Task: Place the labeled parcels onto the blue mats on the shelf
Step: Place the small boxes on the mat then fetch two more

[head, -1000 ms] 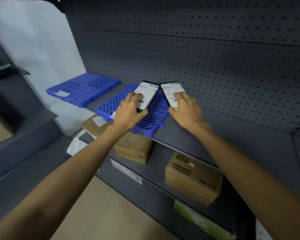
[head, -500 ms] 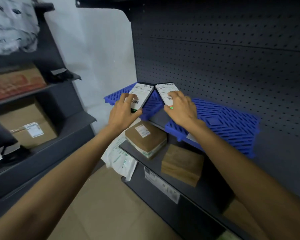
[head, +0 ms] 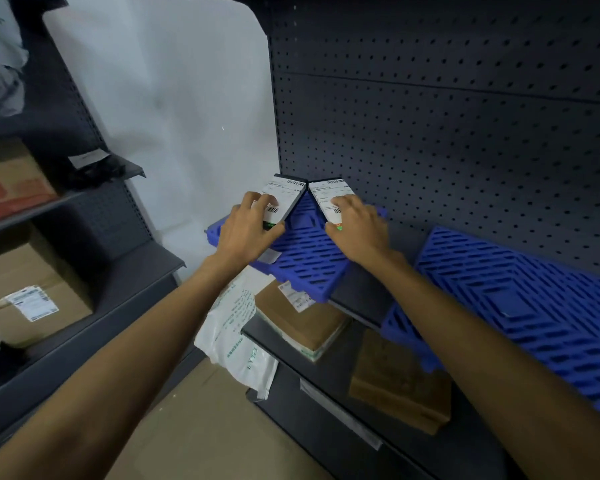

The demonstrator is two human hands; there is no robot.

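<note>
Two flat black parcels with white barcode labels meet corner to corner above a blue slatted mat (head: 305, 258) at the left end of the dark shelf. My left hand (head: 246, 230) grips the left parcel (head: 284, 195), fingers curled over its label. My right hand (head: 359, 226) holds the right parcel (head: 329, 194) the same way. Both parcels are tilted, their far ends raised. Whether they touch the mat I cannot tell. A second, larger blue mat (head: 520, 306) lies to the right on the same shelf.
The pegboard back wall (head: 447, 133) rises behind the mats. On the shelf below sit brown cardboard parcels (head: 302, 320), (head: 399, 386) and a white plastic mailer (head: 236, 334). A left-hand rack (head: 84, 299) holds more labelled boxes (head: 32, 299). Tan floor lies below.
My view has swung left along the shelf, and both hands carried the parcels from the middle mat over to the leftmost mat. My grips on the parcels are unchanged.
</note>
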